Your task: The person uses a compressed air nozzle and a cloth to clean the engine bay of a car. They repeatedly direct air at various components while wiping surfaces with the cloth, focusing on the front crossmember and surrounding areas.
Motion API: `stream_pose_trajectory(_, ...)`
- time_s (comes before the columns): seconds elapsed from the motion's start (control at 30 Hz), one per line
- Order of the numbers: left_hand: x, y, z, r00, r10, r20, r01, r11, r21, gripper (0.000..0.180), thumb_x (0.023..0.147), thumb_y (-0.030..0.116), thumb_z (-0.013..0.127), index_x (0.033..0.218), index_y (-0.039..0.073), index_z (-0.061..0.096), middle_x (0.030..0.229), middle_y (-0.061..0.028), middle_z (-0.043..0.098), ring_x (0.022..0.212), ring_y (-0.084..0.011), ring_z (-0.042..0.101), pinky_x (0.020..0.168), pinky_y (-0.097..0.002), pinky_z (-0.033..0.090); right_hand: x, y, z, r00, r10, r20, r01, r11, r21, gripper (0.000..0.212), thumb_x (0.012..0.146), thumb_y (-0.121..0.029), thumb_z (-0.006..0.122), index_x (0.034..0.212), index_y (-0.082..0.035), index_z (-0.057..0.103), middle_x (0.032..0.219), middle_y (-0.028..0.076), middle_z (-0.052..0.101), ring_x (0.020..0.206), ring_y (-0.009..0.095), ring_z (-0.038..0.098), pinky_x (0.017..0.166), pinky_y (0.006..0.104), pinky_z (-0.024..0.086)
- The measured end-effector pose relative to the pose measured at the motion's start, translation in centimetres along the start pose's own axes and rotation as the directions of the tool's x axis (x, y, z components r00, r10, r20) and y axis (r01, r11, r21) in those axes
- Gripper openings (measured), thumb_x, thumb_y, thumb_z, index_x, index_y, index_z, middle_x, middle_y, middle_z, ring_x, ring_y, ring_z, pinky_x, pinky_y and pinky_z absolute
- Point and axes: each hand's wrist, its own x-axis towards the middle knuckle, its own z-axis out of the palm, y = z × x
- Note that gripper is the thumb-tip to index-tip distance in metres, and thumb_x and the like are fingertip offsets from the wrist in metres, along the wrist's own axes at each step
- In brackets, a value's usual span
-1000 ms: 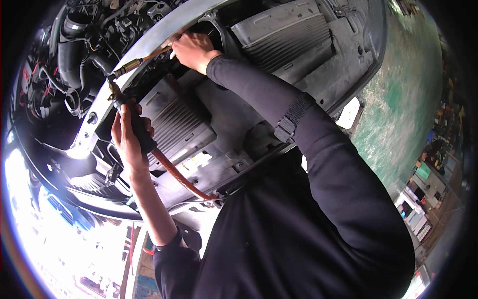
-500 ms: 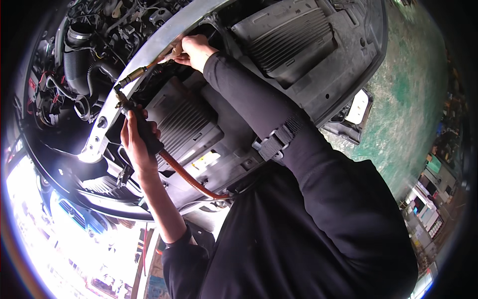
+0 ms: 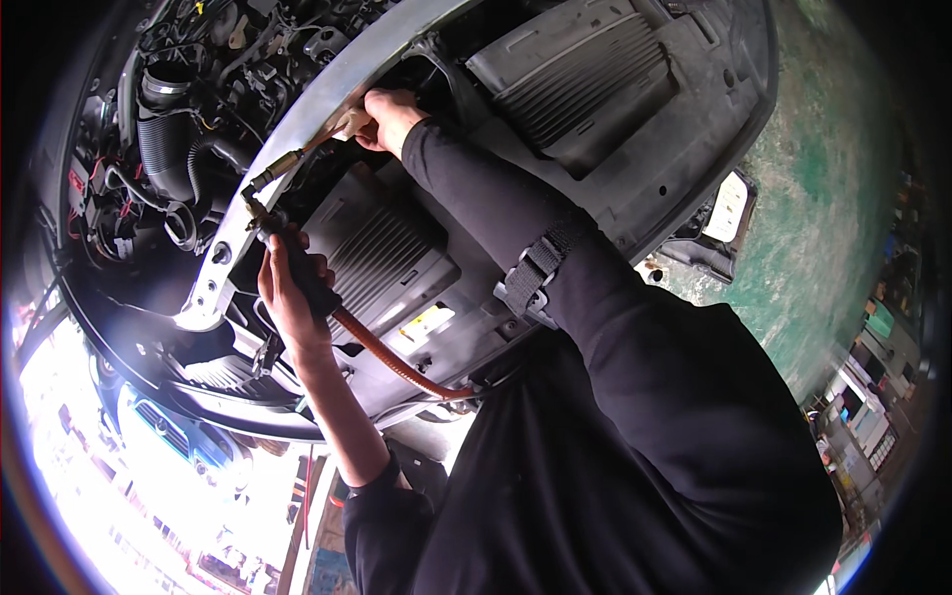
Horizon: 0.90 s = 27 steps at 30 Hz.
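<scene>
My left hand (image 3: 288, 296) is wrapped round the black handle of an air tool (image 3: 309, 281) with brass fittings. An orange hose (image 3: 382, 352) runs from the handle's lower end toward my body. From the tool's top, past a dark angled joint, a slim metal-and-brass piece (image 3: 283, 167) points up toward my right hand (image 3: 392, 117). My right hand is closed on a pale, crumpled cloth (image 3: 354, 121) by the silvery curved crossbar (image 3: 266, 159) at the car's front. Its fingertips are partly hidden, and I cannot tell whether the cloth touches the slim piece.
An engine bay with a ribbed black air duct (image 3: 164, 149) and wiring lies beyond the crossbar. Dark ribbed panels (image 3: 565, 74) are on the near side. A blue car (image 3: 164, 426) stands at the lower left. Green floor (image 3: 803, 218) shows at the right.
The whole scene has shifted slightly right and down in view. My left hand still grips the tool, and my right hand stays closed on the cloth by the crossbar.
</scene>
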Motion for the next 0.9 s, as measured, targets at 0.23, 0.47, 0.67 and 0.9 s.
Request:
stream_pose_trajectory(0.23, -0.1, -0.3, -0.4, 1.000, 0.002, -0.025, -0.003, 1.000, -0.023, 0.033, 0.093, 0.035, 0.051, 0.101, 0.003, 0.054, 0.082, -0.0058, 0.056, 0.052, -0.0111, 0.050, 0.043, -0.0227, 0.039, -2.6, -0.8, 0.1, 0.998, -0.058, 0.034, 0.058, 0.998, -0.009, 0.016, 0.085, -0.015, 0.049, 0.099, -0.011, 0.053, 0.087, 0.008, 0.060, 0.067, 0.018, 0.060, 0.048, 0.0331, 0.047)
stream_pose_trajectory(0.47, -0.4, -0.6, -0.9, 0.999, -0.007, -0.052, 0.004, 0.998, -0.064, 0.032, 0.094, 0.035, 0.047, 0.102, 0.004, 0.054, 0.084, -0.0037, 0.053, 0.054, -0.0107, 0.046, 0.045, -0.0222, 0.036, -3.5, -0.5, 1.0, 0.990, -0.120, 0.077, 0.118, 0.992, 0.035, 0.012, 0.083, -0.007, 0.050, 0.094, -0.010, 0.056, 0.080, 0.005, 0.060, 0.069, 0.017, 0.059, 0.058, 0.0410, 0.050)
stream_pose_trajectory(0.67, -0.5, -1.0, -0.9, 0.999, 0.013, -0.045, -0.017, 0.994, -0.104, 0.034, 0.093, 0.034, 0.050, 0.104, 0.002, 0.055, 0.081, -0.0053, 0.055, 0.052, -0.0112, 0.050, 0.043, -0.0226, 0.038, -3.9, 0.3, 0.3, 0.986, -0.133, 0.099, 0.122, 0.986, 0.116, 0.015, 0.081, -0.007, 0.047, 0.092, -0.012, 0.055, 0.080, 0.006, 0.059, 0.073, 0.020, 0.059, 0.064, 0.0390, 0.049)
stream_pose_trajectory(0.9, 0.3, -1.8, -1.4, 0.999, 0.025, -0.026, -0.028, 0.991, -0.129, 0.034, 0.094, 0.034, 0.047, 0.105, 0.002, 0.054, 0.082, -0.0048, 0.055, 0.053, -0.0116, 0.051, 0.043, -0.0228, 0.038, -2.0, 0.7, -0.1, 0.986, -0.166, 0.027, 0.162, 0.980, 0.112, 0.014, 0.081, -0.014, 0.049, 0.094, -0.013, 0.054, 0.089, 0.007, 0.060, 0.078, 0.019, 0.059, 0.064, 0.0367, 0.047)
